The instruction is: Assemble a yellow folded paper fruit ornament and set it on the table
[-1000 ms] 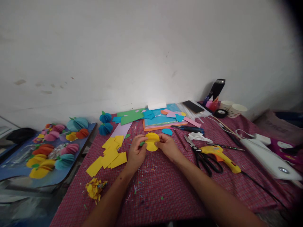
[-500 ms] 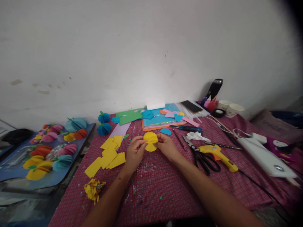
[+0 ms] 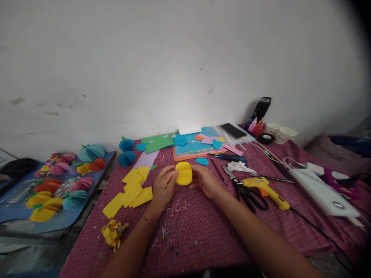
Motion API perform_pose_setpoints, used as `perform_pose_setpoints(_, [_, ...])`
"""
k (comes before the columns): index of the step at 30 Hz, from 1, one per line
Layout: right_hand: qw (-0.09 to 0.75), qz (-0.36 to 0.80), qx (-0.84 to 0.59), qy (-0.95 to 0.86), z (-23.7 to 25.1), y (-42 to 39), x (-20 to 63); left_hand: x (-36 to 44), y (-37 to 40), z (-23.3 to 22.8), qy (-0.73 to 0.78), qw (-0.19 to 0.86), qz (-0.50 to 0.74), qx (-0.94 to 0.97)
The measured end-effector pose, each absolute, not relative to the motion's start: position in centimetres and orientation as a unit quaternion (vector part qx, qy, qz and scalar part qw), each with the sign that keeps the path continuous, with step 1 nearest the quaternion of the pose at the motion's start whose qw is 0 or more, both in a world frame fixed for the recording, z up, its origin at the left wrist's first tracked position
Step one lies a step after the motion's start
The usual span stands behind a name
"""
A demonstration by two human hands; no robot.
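Both my hands hold a round yellow paper ornament (image 3: pixel 184 173) of folded circles just above the red checked tablecloth (image 3: pixel 203 227). My left hand (image 3: pixel 164 186) pinches its left side and my right hand (image 3: pixel 204 180) grips its right side. To the left of my left hand lie several yellow paper squares (image 3: pixel 131 190). A crumpled heap of yellow paper scraps (image 3: pixel 113 232) sits near the table's front left edge.
Black-handled scissors (image 3: pixel 246 191) and a yellow glue gun (image 3: pixel 265 190) lie right of my hands. Coloured paper sheets (image 3: pixel 191 146), two blue paper balls (image 3: pixel 126 151), a phone (image 3: pixel 233 130) and cups (image 3: pixel 279 133) line the back. A side board (image 3: pixel 17 210) holds several finished ornaments (image 3: pixel 62 179).
The yellow ornament has been pressed flatter and turned between my fingers; the green bit at its left side no longer shows. My hands stay in the same spot.
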State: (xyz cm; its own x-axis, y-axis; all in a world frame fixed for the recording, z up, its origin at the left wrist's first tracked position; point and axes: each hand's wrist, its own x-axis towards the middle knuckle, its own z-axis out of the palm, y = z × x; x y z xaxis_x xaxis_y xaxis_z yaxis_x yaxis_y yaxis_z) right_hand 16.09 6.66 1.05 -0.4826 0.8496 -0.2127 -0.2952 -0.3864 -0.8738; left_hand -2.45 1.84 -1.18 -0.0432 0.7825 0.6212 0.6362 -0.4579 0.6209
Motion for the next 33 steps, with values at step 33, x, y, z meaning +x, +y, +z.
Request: perform_pose_setpoints(33, [0.374, 0.778, -0.321, -0.389, 1.25, 6.42, 16.07, -2.00, 1.08, -0.39, 0.481, 0.025, 0.485, 0.730])
